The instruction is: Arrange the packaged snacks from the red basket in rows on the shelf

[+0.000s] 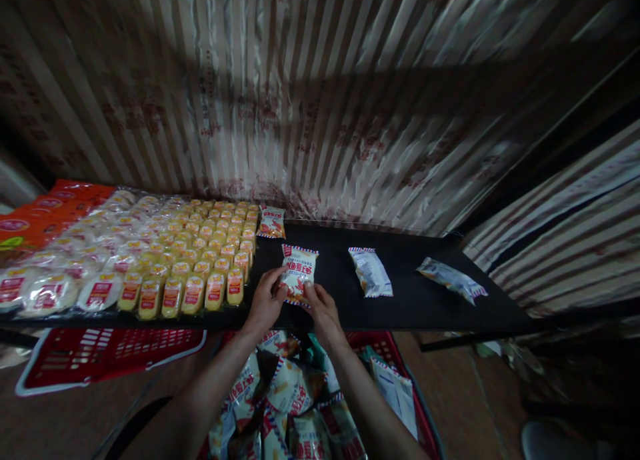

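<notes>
Both hands hold one white snack packet with red print, flat on the black shelf. My left hand pinches its lower left edge. My right hand pinches its lower right corner. A matching packet lies further back, beside rows of small yellow packs. Two more packets lie to the right, one face down, one near the shelf's right end.
Round white-wrapped cakes fill the shelf's left part, with orange packs behind. A red basket full of similar snack packets sits below my arms. A red crate sits lower left. A striped curtain hangs behind.
</notes>
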A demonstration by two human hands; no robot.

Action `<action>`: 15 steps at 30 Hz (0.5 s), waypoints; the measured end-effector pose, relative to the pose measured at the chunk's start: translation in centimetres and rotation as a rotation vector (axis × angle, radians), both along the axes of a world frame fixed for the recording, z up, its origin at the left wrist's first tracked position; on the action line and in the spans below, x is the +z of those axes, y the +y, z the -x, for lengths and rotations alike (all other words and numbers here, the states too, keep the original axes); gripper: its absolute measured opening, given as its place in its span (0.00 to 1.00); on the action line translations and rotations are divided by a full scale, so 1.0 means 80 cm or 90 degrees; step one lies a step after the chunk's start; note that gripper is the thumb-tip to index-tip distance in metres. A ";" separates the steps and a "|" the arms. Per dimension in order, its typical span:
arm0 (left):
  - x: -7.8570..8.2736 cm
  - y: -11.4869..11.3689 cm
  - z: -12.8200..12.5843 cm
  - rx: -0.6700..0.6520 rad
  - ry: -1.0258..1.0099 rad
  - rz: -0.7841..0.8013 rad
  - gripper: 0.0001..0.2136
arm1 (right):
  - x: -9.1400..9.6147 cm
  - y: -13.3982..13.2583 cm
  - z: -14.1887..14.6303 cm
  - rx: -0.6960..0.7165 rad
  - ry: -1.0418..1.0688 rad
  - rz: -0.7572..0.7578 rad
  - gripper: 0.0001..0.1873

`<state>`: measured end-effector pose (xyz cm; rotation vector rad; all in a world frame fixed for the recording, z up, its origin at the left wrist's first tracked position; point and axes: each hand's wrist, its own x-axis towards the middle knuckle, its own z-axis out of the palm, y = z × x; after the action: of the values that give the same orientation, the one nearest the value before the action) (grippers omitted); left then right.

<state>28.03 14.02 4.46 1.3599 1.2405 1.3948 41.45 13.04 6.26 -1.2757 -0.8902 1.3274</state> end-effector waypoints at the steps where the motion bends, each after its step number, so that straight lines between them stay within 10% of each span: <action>1: -0.001 0.002 0.001 0.007 0.001 -0.002 0.20 | -0.002 0.004 0.001 0.000 -0.008 -0.006 0.25; 15: 0.001 0.000 0.003 0.094 0.249 -0.007 0.23 | -0.031 0.057 0.025 -0.025 -0.163 -0.087 0.24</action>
<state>27.81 14.02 4.53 1.6286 1.6151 1.2705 39.43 17.62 3.82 -1.3663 -1.1085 1.0685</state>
